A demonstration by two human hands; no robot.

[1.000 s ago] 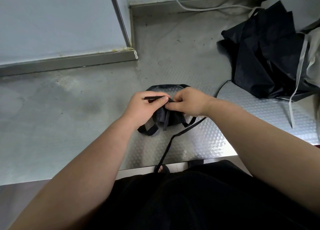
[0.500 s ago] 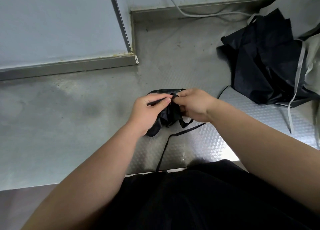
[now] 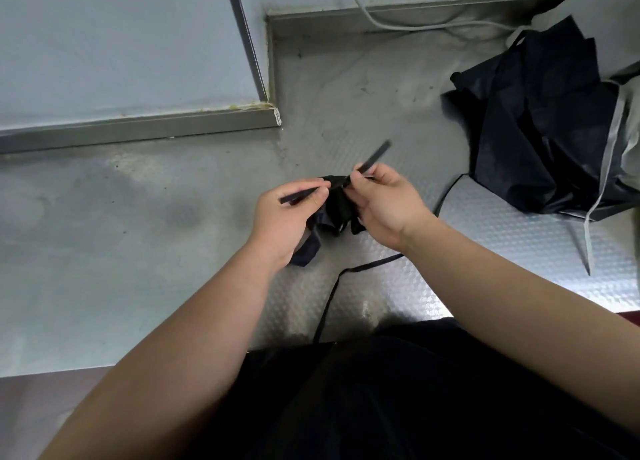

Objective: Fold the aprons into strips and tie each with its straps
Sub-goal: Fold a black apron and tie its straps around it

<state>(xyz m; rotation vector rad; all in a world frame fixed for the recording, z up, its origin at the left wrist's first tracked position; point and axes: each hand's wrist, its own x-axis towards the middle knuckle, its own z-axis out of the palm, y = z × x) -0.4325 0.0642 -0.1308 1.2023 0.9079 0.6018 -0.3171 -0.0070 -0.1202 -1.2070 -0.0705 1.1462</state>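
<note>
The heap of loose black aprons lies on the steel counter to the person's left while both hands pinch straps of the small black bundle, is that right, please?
Not quite: the head view shows the heap of loose black aprons on the steel counter to the person's right. The left hand and right hand do each pinch a strap of the small black folded bundle.

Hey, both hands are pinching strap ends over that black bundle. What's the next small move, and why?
Probably pull the two ends apart, sideways, to cinch the tie. The left hand pinches one strap end, the right hand pinches the other strap end, and both meet at the top of the bundled apron. Whether the knot is snug cannot be told.
</note>
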